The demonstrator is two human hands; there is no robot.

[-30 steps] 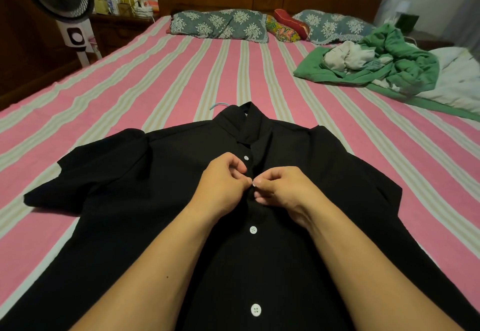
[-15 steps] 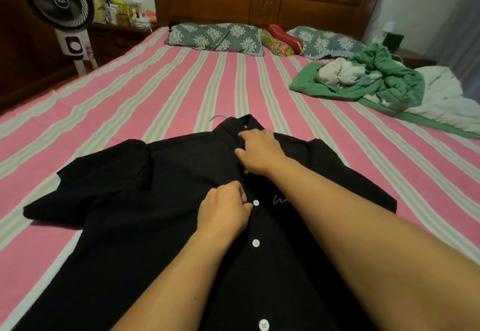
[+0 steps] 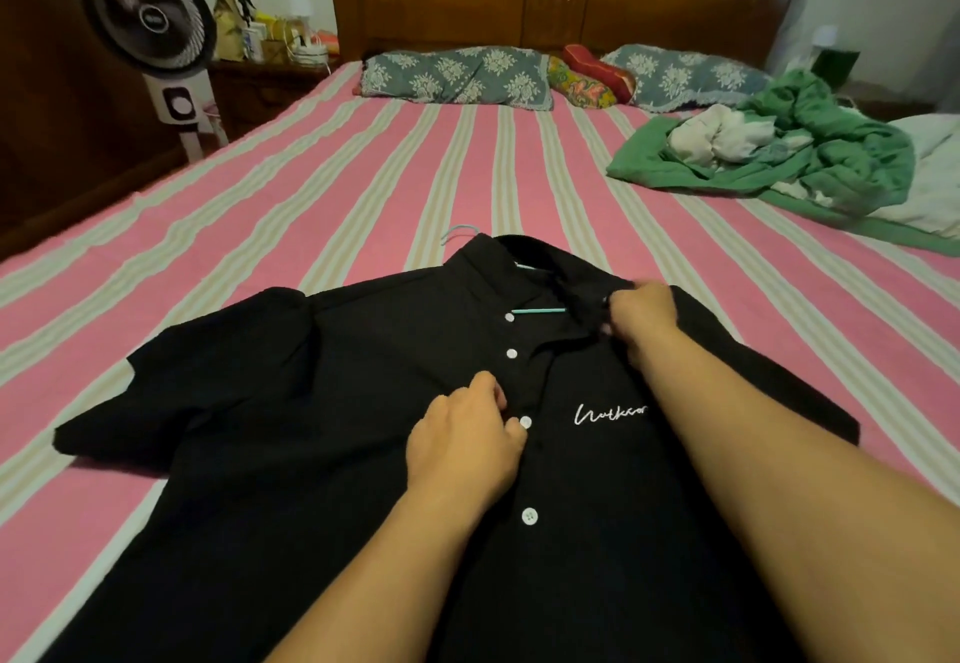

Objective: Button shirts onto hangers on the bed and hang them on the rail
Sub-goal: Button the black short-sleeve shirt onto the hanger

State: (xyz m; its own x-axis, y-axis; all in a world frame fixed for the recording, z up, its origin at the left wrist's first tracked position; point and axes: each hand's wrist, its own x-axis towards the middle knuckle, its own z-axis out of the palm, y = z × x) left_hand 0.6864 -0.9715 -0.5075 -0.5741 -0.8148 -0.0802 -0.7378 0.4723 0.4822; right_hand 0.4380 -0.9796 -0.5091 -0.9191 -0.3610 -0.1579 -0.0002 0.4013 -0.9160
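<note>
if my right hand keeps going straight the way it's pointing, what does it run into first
Probably the shirt's collar: the right hand already grips the black shirt beside it, pointing toward the neck. Depth is hard to judge.

Dim, warm light — wide-angle edge warp
</note>
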